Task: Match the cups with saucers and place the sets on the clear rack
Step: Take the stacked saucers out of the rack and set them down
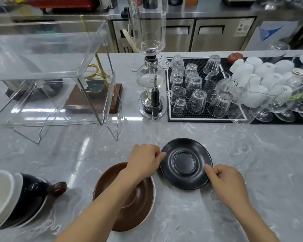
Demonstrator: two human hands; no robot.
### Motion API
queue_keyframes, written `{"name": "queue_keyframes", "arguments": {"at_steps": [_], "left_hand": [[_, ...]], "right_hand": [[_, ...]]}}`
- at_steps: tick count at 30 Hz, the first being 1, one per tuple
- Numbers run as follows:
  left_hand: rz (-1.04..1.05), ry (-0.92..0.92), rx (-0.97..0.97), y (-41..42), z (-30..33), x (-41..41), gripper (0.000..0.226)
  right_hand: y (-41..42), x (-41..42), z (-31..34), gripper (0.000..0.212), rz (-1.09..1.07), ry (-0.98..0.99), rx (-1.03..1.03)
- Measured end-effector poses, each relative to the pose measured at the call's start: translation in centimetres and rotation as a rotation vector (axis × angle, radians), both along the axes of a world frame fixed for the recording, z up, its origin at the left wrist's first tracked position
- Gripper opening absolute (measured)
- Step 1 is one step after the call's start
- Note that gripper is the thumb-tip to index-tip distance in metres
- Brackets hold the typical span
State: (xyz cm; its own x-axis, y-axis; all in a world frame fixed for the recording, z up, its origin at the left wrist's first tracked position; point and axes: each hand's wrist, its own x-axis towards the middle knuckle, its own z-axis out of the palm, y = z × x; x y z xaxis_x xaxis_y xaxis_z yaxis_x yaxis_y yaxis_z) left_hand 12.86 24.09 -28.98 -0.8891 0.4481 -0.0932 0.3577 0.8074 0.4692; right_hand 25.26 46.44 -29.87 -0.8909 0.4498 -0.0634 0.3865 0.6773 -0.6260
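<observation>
Black saucer lay flat on the grey marble table, a hand at each side of its rim.

The left hand pinched the saucer's left edge with curled fingers, and the right hand gripped its lower right edge. A brown saucer sat just beside it under the left forearm. A dark cup stood tilted among stacked dishes at the far left. The clear rack stood behind, well apart, beside a glass siphon brewer.

One saucer lies right of another, the rack behind, cups far left.
</observation>
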Motion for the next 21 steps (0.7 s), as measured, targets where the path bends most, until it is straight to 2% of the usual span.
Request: {"name": "queue_keyframes", "arguments": {"at_steps": [12, 18, 21], "left_hand": [[0.033, 0.010, -0.026, 0.2, 0.6, 0.3, 0.042], [0.042, 0.077, -0.094, 0.4, 1.2, 0.7, 0.042], [0.075, 0.095, -0.019, 0.1, 1.4, 1.3, 0.039]], "right_hand": [[0.0, 0.0, -0.3, 0.053, 0.001, -0.020, 0.069], [-0.1, -0.1, -0.1, 0.053, 0.015, 0.006, 0.076], [-0.3, 0.0, 0.4, 0.057, 0.013, 0.009, 0.067]]}}
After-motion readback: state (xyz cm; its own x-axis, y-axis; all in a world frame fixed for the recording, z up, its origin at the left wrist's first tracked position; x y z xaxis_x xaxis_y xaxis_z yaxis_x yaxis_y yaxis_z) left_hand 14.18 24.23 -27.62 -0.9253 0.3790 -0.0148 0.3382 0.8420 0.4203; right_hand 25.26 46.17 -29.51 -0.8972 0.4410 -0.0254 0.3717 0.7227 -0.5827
